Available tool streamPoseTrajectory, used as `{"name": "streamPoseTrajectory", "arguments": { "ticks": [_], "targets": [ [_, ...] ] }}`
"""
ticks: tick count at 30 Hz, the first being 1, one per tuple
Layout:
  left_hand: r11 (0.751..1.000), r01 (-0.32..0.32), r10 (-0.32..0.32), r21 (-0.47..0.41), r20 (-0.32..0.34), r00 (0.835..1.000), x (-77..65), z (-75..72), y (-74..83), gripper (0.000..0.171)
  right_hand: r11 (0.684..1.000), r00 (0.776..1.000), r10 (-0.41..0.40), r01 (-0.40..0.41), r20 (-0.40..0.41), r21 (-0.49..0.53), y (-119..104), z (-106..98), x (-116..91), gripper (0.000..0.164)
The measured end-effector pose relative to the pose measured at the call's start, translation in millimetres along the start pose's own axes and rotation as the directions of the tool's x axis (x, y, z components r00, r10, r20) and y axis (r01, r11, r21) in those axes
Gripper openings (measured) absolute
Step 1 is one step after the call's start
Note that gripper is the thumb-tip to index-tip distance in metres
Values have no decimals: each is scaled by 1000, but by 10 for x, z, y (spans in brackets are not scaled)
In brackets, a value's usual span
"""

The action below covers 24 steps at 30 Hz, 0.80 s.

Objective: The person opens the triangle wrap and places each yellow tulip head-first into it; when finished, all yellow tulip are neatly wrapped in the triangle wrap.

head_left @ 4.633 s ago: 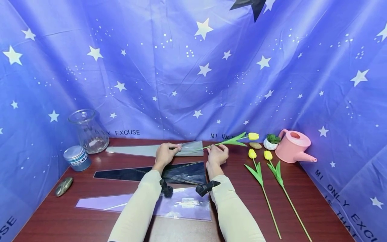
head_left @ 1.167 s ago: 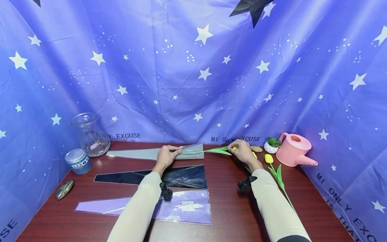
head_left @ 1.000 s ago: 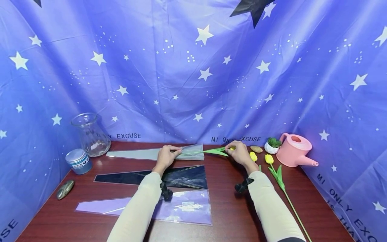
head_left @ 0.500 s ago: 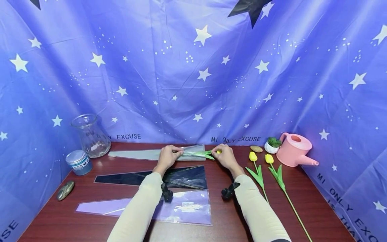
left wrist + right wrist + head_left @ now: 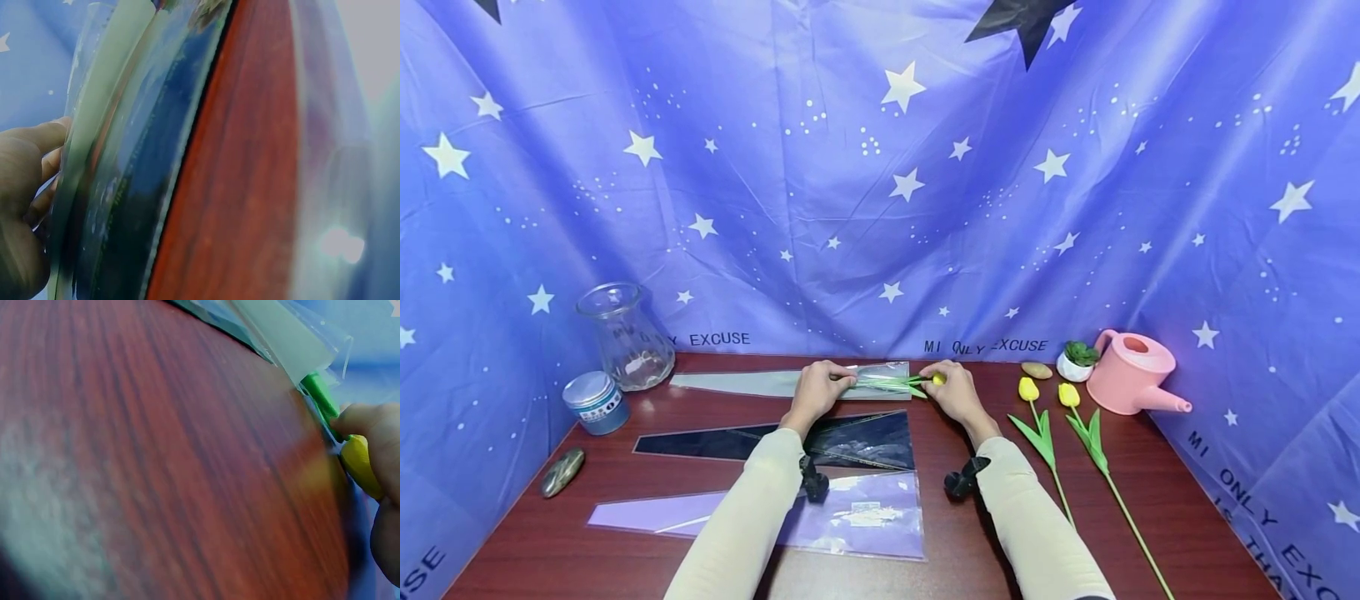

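Note:
A grey, clear-fronted flower sleeve (image 5: 737, 383) lies along the back of the table, its wide mouth to the right. My left hand (image 5: 815, 393) pinches the sleeve's clear film partway along. With thumb and fingers, my right hand (image 5: 955, 393) grips a yellow tulip (image 5: 359, 464) just below its bloom. The tulip's stem and most of its green leaves are inside the sleeve; leaf tips stick out of the mouth and the bloom stays outside, partly hidden by my fingers. In the left wrist view, the sleeve's film stands raised beside my fingers.
A black sleeve (image 5: 857, 439) and a purple sleeve (image 5: 820, 517) lie nearer me. Two tulips, one left (image 5: 1028, 389) and one right (image 5: 1069, 395), lie to the right. Around them are a pink watering can (image 5: 1127, 375), potted succulent (image 5: 1077, 360), glass vase (image 5: 632, 350), blue jar (image 5: 597, 404) and stones (image 5: 562, 472).
My right hand has moved left, sliding the tulip's stem and leaves deeper into the grey sleeve. It earlier shifted its grip from the stem to near the bloom. My left hand has stayed on the sleeve.

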<state>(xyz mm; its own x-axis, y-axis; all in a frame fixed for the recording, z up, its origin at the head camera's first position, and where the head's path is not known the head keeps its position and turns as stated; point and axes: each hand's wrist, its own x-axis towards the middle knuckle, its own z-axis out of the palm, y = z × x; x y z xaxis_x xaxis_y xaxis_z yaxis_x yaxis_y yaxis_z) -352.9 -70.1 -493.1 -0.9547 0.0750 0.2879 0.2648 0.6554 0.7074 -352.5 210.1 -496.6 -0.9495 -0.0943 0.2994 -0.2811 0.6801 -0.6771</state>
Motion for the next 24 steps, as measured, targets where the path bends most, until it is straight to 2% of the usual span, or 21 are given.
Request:
{"name": "streamPoseTrajectory", "arguments": {
  "ticks": [6, 10, 16, 24],
  "targets": [
    [1000, 1, -1, -2, 8, 1000, 5, -20, 0, 11, 997, 999, -6, 2, 49, 77, 53, -187, -15, 48],
    [1000, 5, -5, -9, -5, 1000, 1, -45, -6, 11, 995, 995, 14, -24, 102, 100, 131, -337, -35, 57],
    [1000, 13, -13, -4, -2, 1000, 6, -47, -9, 12, 995, 990, 26, -39, 138, 94, 276, -443, -59, 53],
    [1000, 15, -15, -1, 4, 1000, 17, -30, 11, 13, 996, 992, 39, -49, 116, 77, 300, -454, -71, 30]
  ]
}}
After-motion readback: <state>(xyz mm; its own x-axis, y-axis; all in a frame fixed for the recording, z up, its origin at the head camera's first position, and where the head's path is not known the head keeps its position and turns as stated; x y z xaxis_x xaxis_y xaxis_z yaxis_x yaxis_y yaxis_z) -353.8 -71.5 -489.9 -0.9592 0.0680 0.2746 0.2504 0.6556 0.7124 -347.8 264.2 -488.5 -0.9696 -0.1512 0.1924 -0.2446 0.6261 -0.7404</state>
